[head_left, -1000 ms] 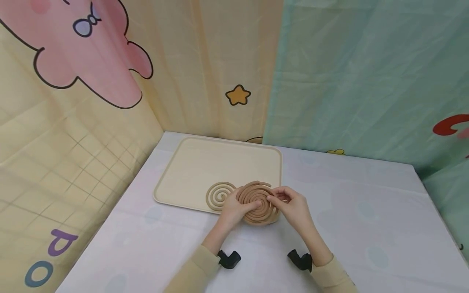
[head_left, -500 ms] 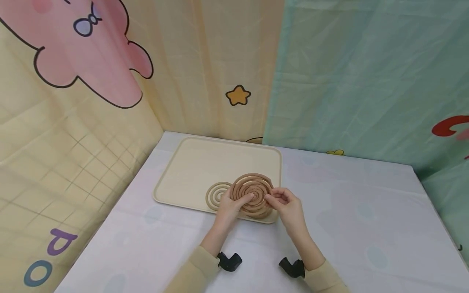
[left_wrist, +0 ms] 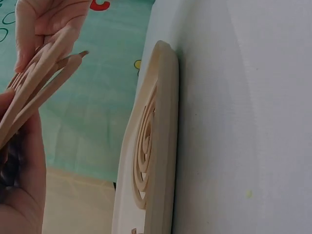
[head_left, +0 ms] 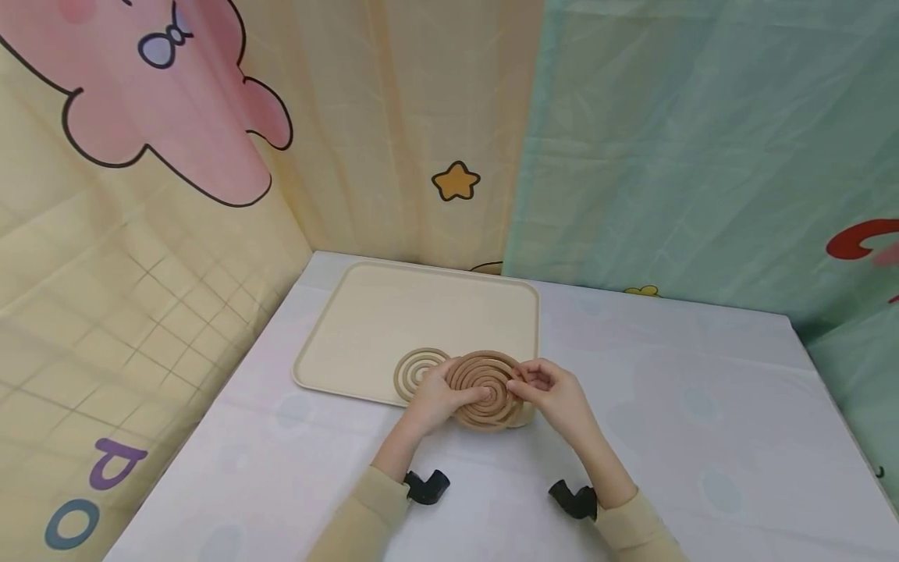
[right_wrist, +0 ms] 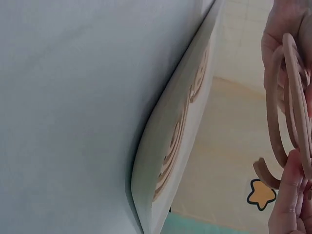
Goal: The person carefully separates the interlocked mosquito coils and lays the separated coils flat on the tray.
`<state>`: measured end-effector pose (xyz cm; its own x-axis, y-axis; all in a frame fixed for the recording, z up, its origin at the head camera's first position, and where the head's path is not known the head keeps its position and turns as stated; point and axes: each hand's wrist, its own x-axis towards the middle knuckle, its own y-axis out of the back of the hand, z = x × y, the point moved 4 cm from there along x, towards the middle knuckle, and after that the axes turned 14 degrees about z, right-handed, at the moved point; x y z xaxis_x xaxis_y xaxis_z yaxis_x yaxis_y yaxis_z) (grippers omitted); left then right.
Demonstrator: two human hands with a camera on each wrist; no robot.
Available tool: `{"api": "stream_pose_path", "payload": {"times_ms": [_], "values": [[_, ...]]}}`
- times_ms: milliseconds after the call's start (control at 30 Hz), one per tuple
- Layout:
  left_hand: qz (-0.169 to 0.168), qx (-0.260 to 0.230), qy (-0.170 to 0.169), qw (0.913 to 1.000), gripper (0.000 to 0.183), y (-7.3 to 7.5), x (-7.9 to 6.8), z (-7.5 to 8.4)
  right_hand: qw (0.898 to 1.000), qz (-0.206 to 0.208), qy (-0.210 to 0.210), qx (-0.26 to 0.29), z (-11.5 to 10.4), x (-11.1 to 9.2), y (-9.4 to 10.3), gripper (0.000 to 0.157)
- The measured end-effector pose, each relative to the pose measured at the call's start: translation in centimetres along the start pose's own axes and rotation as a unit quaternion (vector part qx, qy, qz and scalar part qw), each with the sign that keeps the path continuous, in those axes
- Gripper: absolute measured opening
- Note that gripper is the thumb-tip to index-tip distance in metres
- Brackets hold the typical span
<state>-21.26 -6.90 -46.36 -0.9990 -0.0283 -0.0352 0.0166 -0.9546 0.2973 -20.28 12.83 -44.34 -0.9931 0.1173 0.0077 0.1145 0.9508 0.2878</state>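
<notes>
In the head view my left hand [head_left: 435, 398] grips a brown spiral mosquito coil [head_left: 480, 382], with the thumb lying over its centre and fingers behind it. Thumb and fingers of my right hand [head_left: 558, 394] pinch the coil's right edge. It is held above the near right part of a cream tray [head_left: 407, 304]. Seen edge-on in the right wrist view, the held coil [right_wrist: 275, 112] has strands standing apart, with one loose end jutting out. Another mosquito coil [head_left: 407, 378] lies flat on the tray, left of the hands. Behind the held one, a further coil [right_wrist: 170, 161] lies on the tray.
The tray's raised rim [head_left: 537, 320] runs round it on a white-covered table [head_left: 674, 421]. Printed curtains [head_left: 688, 140] close off the back and left side. Each wrist carries a black mount [head_left: 428, 488] beside its sleeve.
The held coil rose and tilted over the tray half a second ago, then came back down toward me. Both hands moved with it. Its spread strands now look closer together than a second ago.
</notes>
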Motion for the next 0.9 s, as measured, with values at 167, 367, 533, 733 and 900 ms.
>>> {"api": "stream_pose_path", "payload": {"times_ms": [167,367,533,733,900], "values": [[-0.039,0.023,-0.016,0.9988,0.057,0.0,0.1,0.4,0.995,-0.022,0.068,-0.064,-0.5,0.1,0.1,0.022],[0.018,-0.059,0.031,0.9976,0.058,-0.3,-0.2,0.2,1.0,0.011,0.002,0.002,-0.2,-0.1,-0.3,0.024],[0.078,-0.134,0.05,0.9867,0.055,-0.6,-0.5,-0.2,0.991,0.018,-0.077,0.104,0.5,-0.5,-1.0,0.029],[0.048,-0.055,-0.019,0.9971,0.046,-0.2,-0.6,0.0,0.999,-0.01,-0.02,0.034,-0.1,-0.4,-0.5,0.029],[-0.022,0.019,-0.079,0.9964,0.041,-0.2,-0.7,0.7,0.992,-0.024,0.094,-0.079,-1.3,-0.1,-0.1,0.026]]}}
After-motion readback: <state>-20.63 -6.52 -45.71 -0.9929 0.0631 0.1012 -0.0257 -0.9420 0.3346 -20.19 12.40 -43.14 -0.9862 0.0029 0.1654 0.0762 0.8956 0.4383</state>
